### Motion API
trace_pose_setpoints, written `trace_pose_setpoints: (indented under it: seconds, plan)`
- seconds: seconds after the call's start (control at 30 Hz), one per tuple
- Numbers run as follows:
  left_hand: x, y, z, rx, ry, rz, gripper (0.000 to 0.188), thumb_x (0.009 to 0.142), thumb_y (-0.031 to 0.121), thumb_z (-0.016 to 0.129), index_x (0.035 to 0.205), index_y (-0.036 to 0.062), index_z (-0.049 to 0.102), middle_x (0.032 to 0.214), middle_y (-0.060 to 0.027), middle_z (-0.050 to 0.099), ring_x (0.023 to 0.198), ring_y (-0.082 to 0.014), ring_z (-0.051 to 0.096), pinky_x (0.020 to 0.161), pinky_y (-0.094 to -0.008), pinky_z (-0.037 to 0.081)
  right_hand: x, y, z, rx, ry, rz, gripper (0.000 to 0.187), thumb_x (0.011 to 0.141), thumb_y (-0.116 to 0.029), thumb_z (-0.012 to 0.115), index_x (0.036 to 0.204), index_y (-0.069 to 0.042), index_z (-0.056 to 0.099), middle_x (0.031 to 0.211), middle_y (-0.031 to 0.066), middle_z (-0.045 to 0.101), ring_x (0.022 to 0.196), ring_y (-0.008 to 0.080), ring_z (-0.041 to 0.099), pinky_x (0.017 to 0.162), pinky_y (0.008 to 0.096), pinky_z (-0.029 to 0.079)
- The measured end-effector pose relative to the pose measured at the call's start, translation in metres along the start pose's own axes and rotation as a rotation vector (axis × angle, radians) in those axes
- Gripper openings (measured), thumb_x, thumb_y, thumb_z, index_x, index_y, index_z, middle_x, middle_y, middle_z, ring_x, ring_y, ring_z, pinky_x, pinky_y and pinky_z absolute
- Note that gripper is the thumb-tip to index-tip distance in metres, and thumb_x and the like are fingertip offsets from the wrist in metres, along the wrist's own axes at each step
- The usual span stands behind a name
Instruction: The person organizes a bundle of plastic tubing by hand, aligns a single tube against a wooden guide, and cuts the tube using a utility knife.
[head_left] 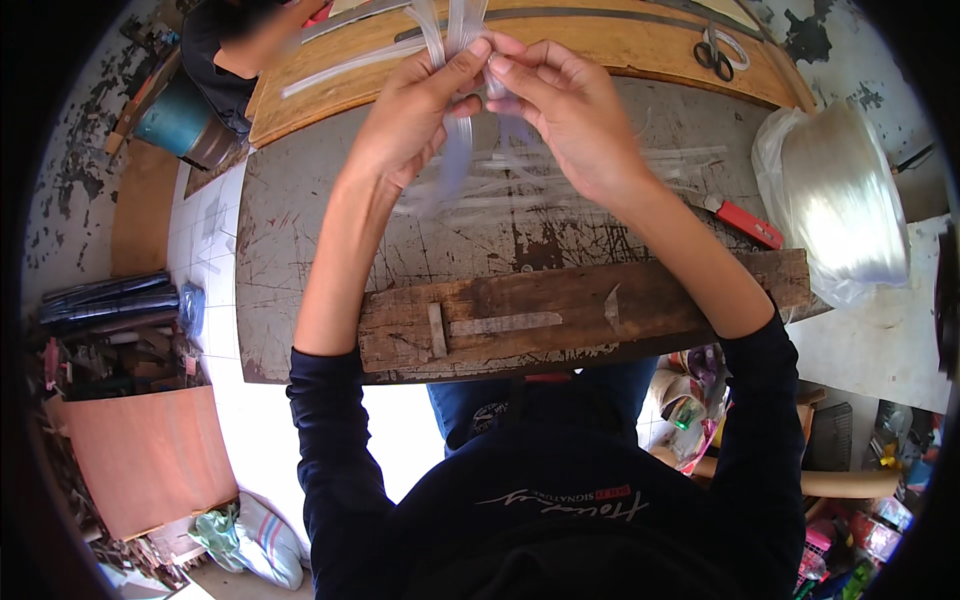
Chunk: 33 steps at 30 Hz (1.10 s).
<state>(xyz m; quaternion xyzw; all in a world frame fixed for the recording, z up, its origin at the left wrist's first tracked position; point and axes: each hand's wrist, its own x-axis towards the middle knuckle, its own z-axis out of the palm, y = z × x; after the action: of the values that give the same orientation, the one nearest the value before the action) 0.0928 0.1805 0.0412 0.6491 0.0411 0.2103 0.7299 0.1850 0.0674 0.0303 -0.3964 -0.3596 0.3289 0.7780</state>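
Above the table's far part I hold a bundle of clear plastic strips (458,150) up in front of me. My left hand (415,115) is closed, its thumb and fingers pinching the strips, whose ends rise above the fingers and hang below. Close beside it, my right hand (575,110) pinches the same bundle between thumb and fingertips; the thumbs almost meet. The exact grip is partly hidden by the fingers. Beneath the hands, more loose clear strips (600,160) lie across the scratched dark tabletop (290,240). Farther back, another bundle of strips (340,72) rests on a wooden board.
A worn plank (590,300) lies along the near table edge. To the right are a red-handled cutter (750,222) and a large wrapped spool of clear strip (850,210). Black-handled scissors (712,62) lie on the far board (620,55). Another person (215,60) is at far left.
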Motion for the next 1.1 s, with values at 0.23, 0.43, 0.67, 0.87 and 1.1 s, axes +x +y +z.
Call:
trace_pose_setpoints:
  seconds: [0.23,0.43,0.67,0.87,1.1]
  plan:
    - [-0.002,0.004,0.008,-0.107,0.104,0.040,0.026,0.092,0.025,0.042,0.095,0.0039,0.057,0.082,-0.0002,0.054,0.077,-0.0063,0.049,0.064,-0.0208,0.039,-0.002,0.005,0.000,-0.182,0.006,0.124,0.018,0.082,-0.013,0.059,0.087,0.003,0.053,0.087,0.0087,0.059,0.076,0.0115,0.057,0.067,0.0256,0.049]
    - [0.001,0.005,0.011,-0.136,0.043,0.165,0.026,0.094,0.031,0.036,0.084,0.0092,0.048,0.076,-0.0006,0.050,0.074,-0.0093,0.046,0.069,-0.0240,0.039,0.007,0.034,-0.012,-0.694,-0.069,-0.313,0.043,0.079,-0.033,0.062,0.097,0.005,0.048,0.086,0.0129,0.058,0.075,0.0194,0.059,0.065,0.0282,0.048]
    - [0.001,0.028,0.015,-0.390,0.263,0.253,0.025,0.095,0.033,0.031,0.084,0.0129,0.040,0.064,0.0014,0.035,0.068,-0.0115,0.040,0.059,-0.0233,0.039,-0.002,0.018,0.012,-0.795,-0.343,-0.091,0.043,0.084,-0.034,0.055,0.099,0.005,0.044,0.072,0.0121,0.056,0.064,0.0179,0.058,0.059,0.0301,0.046]
    - [0.010,0.057,-0.015,-0.586,0.268,0.278,0.025,0.093,0.032,0.039,0.080,0.0107,0.040,0.057,0.0054,0.025,0.046,-0.0045,0.020,0.038,-0.0184,0.019,-0.011,-0.015,0.029,-0.902,-0.453,0.057,0.028,0.089,-0.028,0.049,0.087,0.000,0.044,0.063,0.0052,0.051,0.049,0.0099,0.049,0.046,0.0244,0.041]
    - [0.030,0.061,-0.005,-0.537,0.211,0.345,0.028,0.093,0.030,0.037,0.074,0.0099,0.040,0.053,0.0059,0.024,0.043,-0.0052,0.018,0.036,-0.0192,0.018,0.005,-0.018,0.010,-0.825,-0.598,0.209,0.022,0.091,-0.022,0.043,0.081,-0.002,0.045,0.061,0.0015,0.051,0.048,0.0087,0.047,0.045,0.0239,0.039]
